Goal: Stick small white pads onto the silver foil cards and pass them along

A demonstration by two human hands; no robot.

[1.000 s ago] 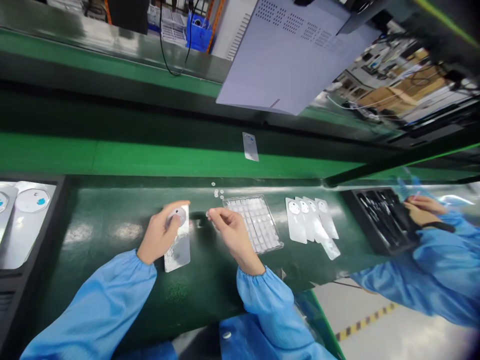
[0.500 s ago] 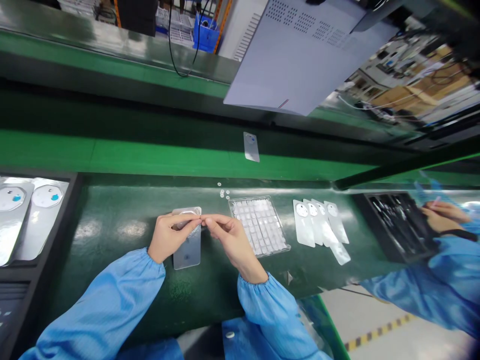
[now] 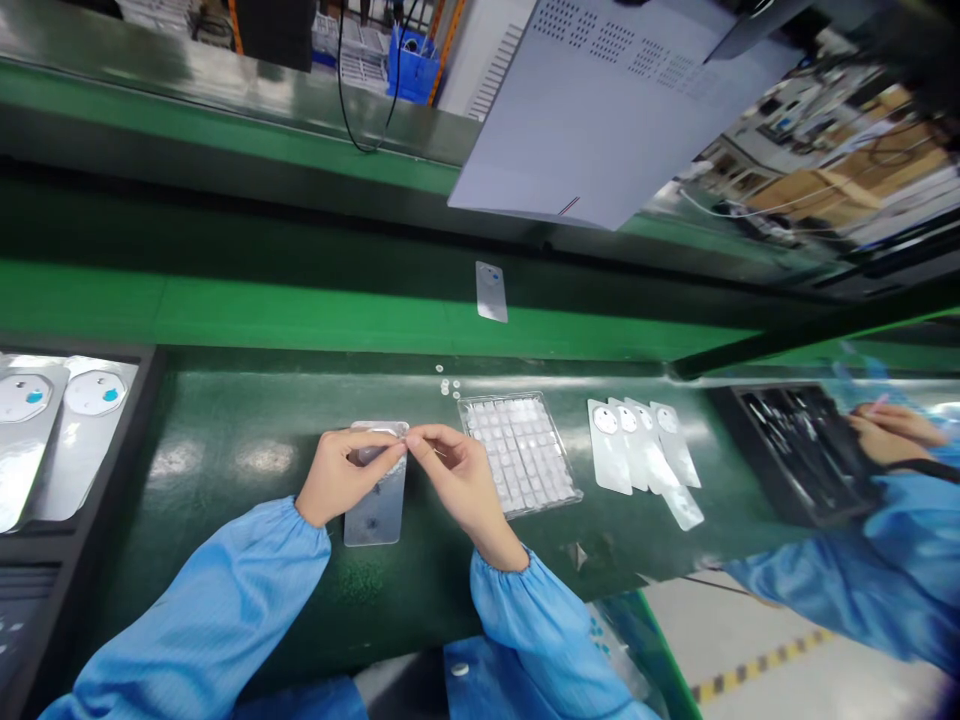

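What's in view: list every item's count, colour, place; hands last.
Flat workbench: 1, green, across the middle
Thin rectangular plate: 1, silver, bench centre
Shallow plastic tray: 1, clear, right of it
Small pieces: many, white, inside that tray
Small round discs: about five, white, beyond the tray
Fanned rectangular plates: at least four, silver, further right
Lone rectangular plate: 1, silver, at the back
Compartmented box: 1, black, far left, holding silver plates
Open rectangular box: 1, black, right
Large flat panel: 1, whitish, top centre
Rectangular bin: 1, blue, top
Co-worker's hands: 2, blue-sleeved, far right
Left hand: 1, blue-sleeved, over centre plate
Right hand: 1, blue-sleeved, beside left
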